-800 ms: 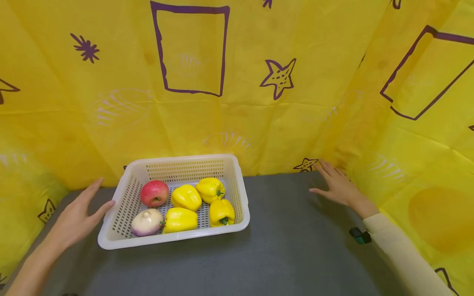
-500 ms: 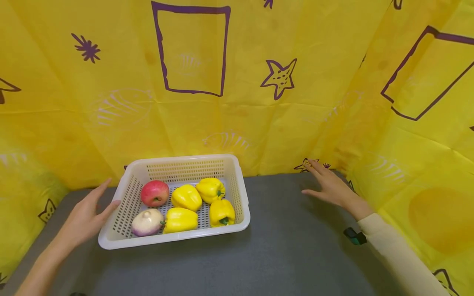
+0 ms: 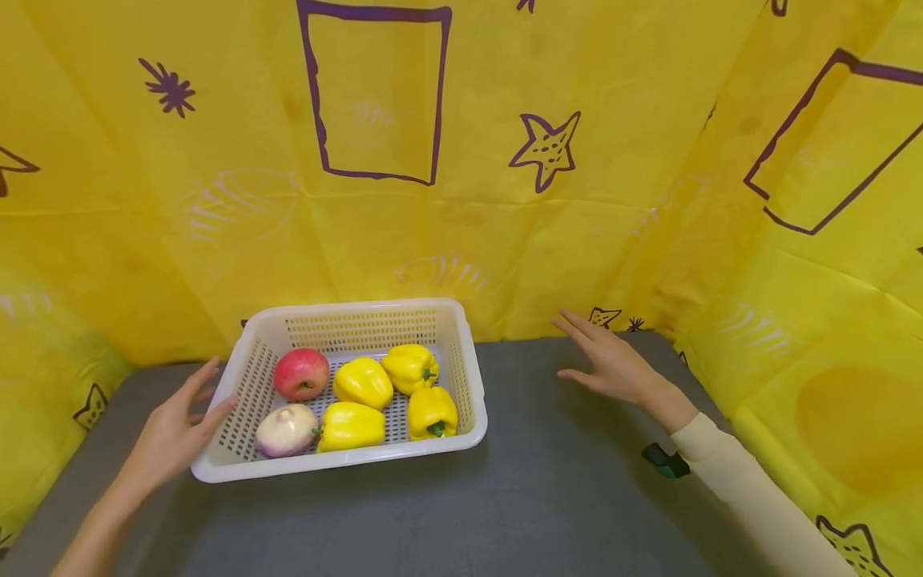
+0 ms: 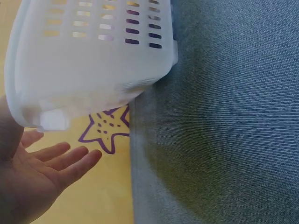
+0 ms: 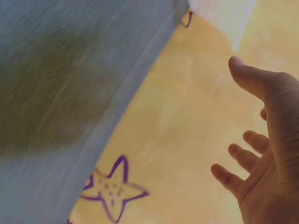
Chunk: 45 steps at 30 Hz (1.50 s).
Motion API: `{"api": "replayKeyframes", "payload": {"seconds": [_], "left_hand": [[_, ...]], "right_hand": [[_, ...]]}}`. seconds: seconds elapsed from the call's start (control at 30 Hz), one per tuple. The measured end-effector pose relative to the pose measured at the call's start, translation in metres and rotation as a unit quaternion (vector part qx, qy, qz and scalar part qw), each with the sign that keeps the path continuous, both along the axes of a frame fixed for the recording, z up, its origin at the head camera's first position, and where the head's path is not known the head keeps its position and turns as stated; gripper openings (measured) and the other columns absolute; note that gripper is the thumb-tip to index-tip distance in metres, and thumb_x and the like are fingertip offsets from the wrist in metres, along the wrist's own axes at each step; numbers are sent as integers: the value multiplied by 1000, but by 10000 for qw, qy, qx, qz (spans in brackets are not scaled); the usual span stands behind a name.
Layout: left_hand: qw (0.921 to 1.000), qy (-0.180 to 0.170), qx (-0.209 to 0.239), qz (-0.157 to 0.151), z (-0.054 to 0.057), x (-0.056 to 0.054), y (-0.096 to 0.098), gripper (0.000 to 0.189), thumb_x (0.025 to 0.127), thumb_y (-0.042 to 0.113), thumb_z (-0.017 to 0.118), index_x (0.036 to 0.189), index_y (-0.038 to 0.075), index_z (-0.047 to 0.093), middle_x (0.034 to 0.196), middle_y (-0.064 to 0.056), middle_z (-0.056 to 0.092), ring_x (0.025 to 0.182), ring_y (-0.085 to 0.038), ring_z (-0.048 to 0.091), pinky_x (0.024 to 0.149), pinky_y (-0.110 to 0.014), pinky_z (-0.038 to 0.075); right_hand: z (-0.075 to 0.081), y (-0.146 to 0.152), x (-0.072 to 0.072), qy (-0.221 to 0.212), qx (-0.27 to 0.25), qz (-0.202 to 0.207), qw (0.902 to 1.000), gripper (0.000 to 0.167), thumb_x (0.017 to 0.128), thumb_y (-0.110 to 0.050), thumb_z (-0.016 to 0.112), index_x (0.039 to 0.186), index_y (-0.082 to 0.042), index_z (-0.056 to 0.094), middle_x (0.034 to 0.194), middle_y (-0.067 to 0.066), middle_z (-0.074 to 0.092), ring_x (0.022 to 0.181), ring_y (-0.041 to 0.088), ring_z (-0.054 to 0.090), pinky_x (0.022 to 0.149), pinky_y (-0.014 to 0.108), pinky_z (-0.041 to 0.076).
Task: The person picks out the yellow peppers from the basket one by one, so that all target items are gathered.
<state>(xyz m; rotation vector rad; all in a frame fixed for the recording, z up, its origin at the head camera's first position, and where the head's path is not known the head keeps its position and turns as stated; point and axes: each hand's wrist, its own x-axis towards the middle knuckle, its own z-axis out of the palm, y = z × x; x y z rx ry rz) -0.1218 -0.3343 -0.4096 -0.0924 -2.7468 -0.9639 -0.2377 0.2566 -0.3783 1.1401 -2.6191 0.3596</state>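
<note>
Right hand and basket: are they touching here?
Apart. The head view shows it: the right hand is well to the right of the basket, with a strip of gray table visible between them.

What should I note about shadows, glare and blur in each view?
Head view: bright highlights on the peppers, a soft shadow on the table below the right hand. Left wrist view: the basket looks washed out, its lower edge smeared, and a dark shadow lies on the table. Right wrist view: the table's weave is streaked, probably by motion, and partly shadowed.
</note>
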Motion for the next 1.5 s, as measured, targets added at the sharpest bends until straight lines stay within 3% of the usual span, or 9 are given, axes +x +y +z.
{"api": "replayKeyframes", "payload": {"seconds": [0.13, 0.27, 0.47, 0.57, 0.63, 0.7, 0.73, 0.97, 1.5], "left_hand": [[9994, -271, 196, 58, 0, 0, 3, 70, 97, 22, 62, 151, -3, 27, 127, -42, 49, 101, -54, 60, 65, -46, 57], [9968, -524, 590, 98, 3, 1, 7, 66, 99, 23, 59, 152, -2, 27, 120, -40, 56, 82, -25, 71, 56, -29, 53], [9950, -461, 874, 144, 4, 1, 14, 67, 100, 24, 56, 153, -1, 24, 132, -39, 48, 80, 13, 56, 56, -27, 53], [9947, -434, 890, 293, 2, 2, 17, 67, 101, 26, 55, 154, 0, 23, 135, -38, 46, 83, 8, 60, 57, -27, 53], [9939, -448, 927, 401, 1, 2, 18, 67, 101, 28, 54, 154, 0, 23, 135, -37, 46, 88, -13, 69, 57, -25, 53], [9924, -507, 1007, 489, -2, 1, 19, 66, 102, 29, 53, 154, 0, 23, 136, -38, 45, 97, -36, 67, 59, -20, 51], [9919, -518, 1022, 547, -3, 1, 20, 66, 102, 29, 52, 154, 0, 24, 138, -37, 44, 100, -40, 65, 61, -17, 50], [9841, -663, 1480, 721, -10, 2, 19, 65, 102, 30, 52, 154, 4, 25, 137, -36, 44, 78, 12, 57, 61, -21, 53], [9775, -852, 1769, 765, -11, 2, 18, 66, 101, 34, 53, 156, 10, 24, 126, -32, 57, 74, 0, 66, 60, -31, 56]], "right_hand": [[4, -19, 4, 71, -80, 179, 9998, 81, 84, -26, 79, 149, -1, 37, 153, 22, 34, 130, 40, 46, 99, 55, 44], [8, -38, 7, 101, -181, 361, 9991, 78, 84, -24, 79, 147, -1, 39, 151, 22, 37, 130, 38, 47, 100, 52, 44], [13, -63, 13, -264, -241, 447, 9984, 73, 88, -26, 75, 149, -5, 39, 153, 17, 37, 131, 34, 48, 100, 49, 45], [15, -73, 14, -404, -252, 492, 9977, 71, 89, -27, 74, 148, -5, 41, 153, 15, 38, 131, 33, 48, 102, 48, 44], [17, -78, 14, -438, -212, 493, 9976, 69, 90, -29, 73, 146, -4, 43, 151, 14, 41, 131, 31, 49, 102, 47, 44], [18, -84, 13, -446, -167, 506, 9976, 66, 89, -29, 73, 144, -3, 46, 148, 14, 45, 130, 30, 50, 102, 46, 44], [19, -87, 13, -438, -118, 507, 9977, 65, 89, -29, 73, 143, -3, 47, 147, 13, 47, 129, 29, 51, 102, 45, 44], [23, -113, 14, -504, 185, 961, 9939, 63, 86, -23, 77, 142, -6, 50, 145, 14, 49, 129, 29, 51, 102, 43, 45], [12, -165, 25, -970, 1041, 1328, 9809, 57, 84, -12, 78, 137, -12, 56, 143, 6, 51, 128, 22, 51, 99, 39, 47]]}}
